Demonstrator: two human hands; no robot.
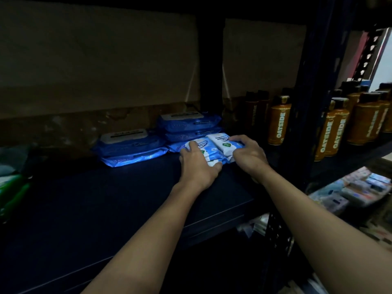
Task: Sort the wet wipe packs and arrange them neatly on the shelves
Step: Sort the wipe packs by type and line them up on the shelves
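Small blue-and-white wet wipe packs (214, 148) lie in two short stacks on the dark shelf (118, 198), towards its right end. My left hand (196, 165) grips the left stack, fingers over its top. My right hand (248, 153) grips the right stack from its right side. Directly behind them stands a stack of three large blue wipe packs (188, 127). A lower stack of two large blue packs (131, 148) lies to its left.
Brown bottles (279, 122) stand on the same shelf level to the right, past a dark upright post (301, 124). More bottles (364, 119) fill the neighbouring shelf. Green packs (10, 187) lie at the far left. Mixed packs (356, 192) sit lower right.
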